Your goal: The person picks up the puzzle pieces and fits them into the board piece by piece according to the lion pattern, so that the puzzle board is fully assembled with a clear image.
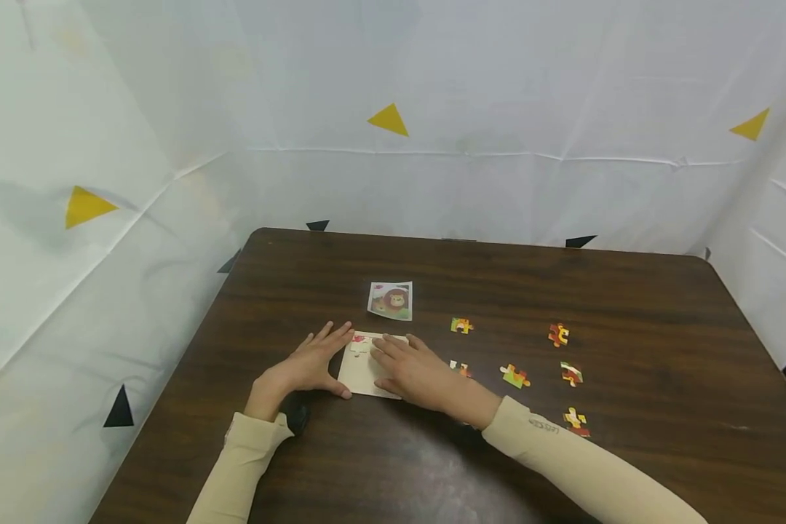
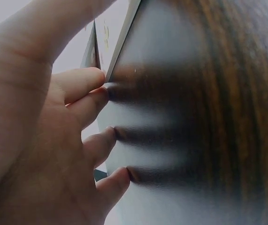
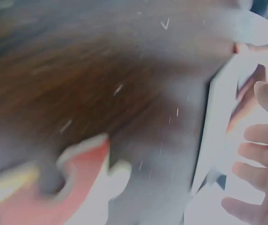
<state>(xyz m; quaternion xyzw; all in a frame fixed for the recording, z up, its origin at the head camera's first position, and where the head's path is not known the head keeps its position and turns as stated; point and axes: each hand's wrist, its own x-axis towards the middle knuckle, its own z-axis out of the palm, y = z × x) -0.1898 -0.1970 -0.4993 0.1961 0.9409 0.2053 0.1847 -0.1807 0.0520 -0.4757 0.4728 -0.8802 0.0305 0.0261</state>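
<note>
I have both hands around one small cream board point(image 1: 365, 378) near the middle of the dark wood-grain surface point(image 1: 655, 327), a little nearer to me than the lion picture card point(image 1: 399, 300). The left hand point(image 1: 304, 366) has its fingers fanned out straight at the board's left side, thumb by the near-left corner; on my left wrist feed its other fingertips meet the surface, the uppermost one right at the board's edge. The right hand point(image 1: 414, 370) reaches across the board's right part, fingers extended and slightly parted (from this far off I can't tell whether the tips press down or float just above). The two hands are apart from each other, with a strip of board showing between them. In the board's far-left corner sits a pale piece with a pink patch point(image 1: 359, 343).

To the right lie more puzzle pieces, spaced apart: a yellow one point(image 1: 461, 325), a red-orange one point(image 1: 559, 335), a green-and-orange one point(image 1: 514, 376) and a red-and-green one point(image 1: 571, 374). Another piece point(image 1: 462, 370) peeks out beside the right hand. On my right wrist feed, a red piece looms blurred in the near corner. White cloth point(image 1: 498, 73) with yellow and black triangles hangs behind.
</note>
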